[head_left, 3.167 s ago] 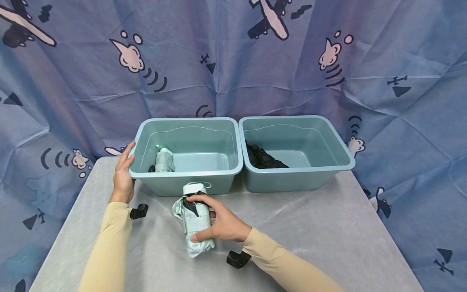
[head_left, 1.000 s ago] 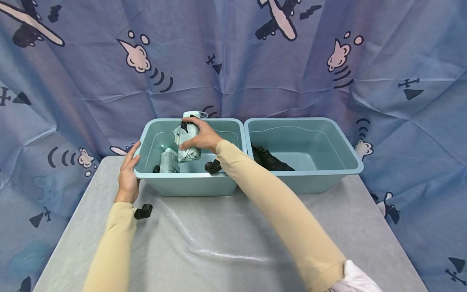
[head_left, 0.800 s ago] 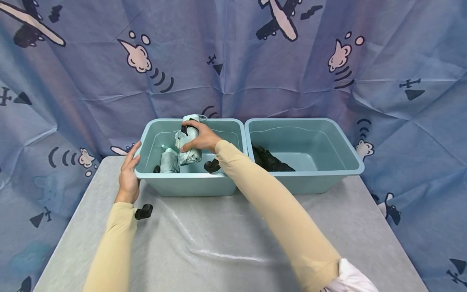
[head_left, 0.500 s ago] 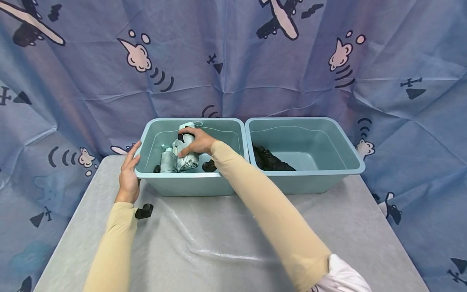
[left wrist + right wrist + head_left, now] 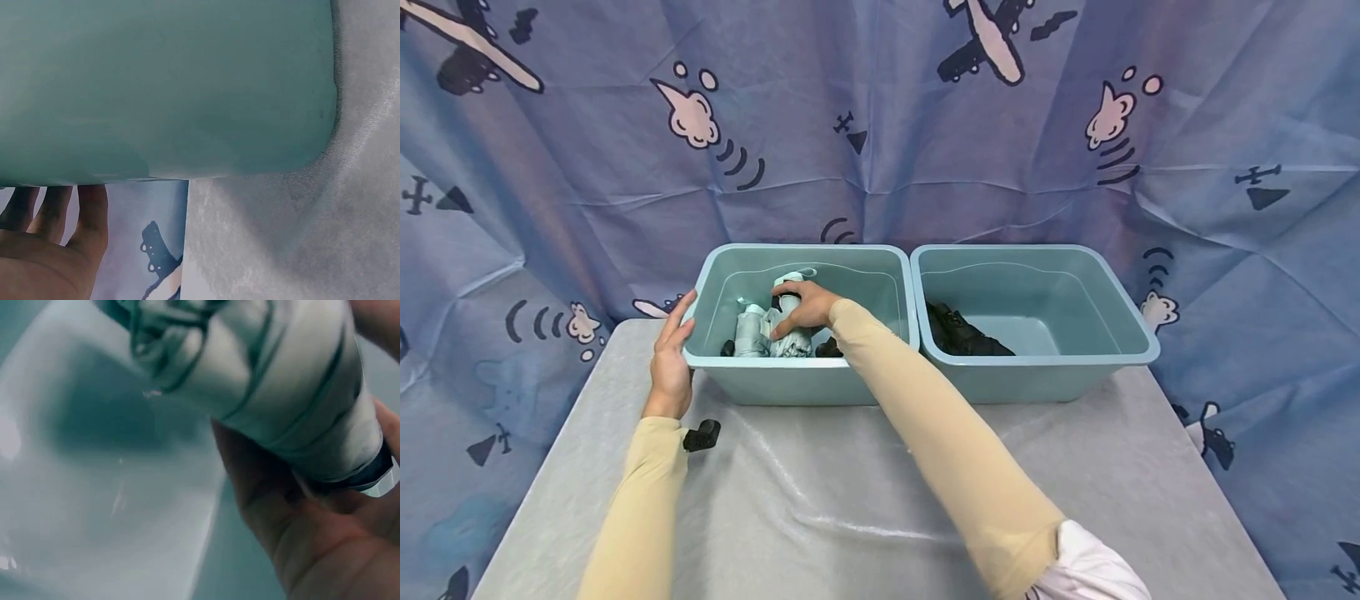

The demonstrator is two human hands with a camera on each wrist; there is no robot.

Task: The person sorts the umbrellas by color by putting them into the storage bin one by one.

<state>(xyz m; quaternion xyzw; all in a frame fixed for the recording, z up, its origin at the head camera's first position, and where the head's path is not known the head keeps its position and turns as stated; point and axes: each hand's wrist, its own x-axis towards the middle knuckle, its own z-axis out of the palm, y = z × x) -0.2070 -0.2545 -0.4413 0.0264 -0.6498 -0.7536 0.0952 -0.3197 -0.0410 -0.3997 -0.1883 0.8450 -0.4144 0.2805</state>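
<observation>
Right hand (image 5: 805, 304) grips a folded mint-green fabric umbrella (image 5: 787, 321) inside the left teal plastic bin (image 5: 880, 283), beside another pale folded umbrella (image 5: 749, 331); left hand (image 5: 672, 360), fingers straight, rests against that bin's outer corner on the grey table (image 5: 865, 483).

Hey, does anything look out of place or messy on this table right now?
Nothing stands out. Two pale folded umbrellas sit together in the left bin, one held by the right hand. A black umbrella lies in the right bin. The left hand rests on the left bin's rim.
</observation>
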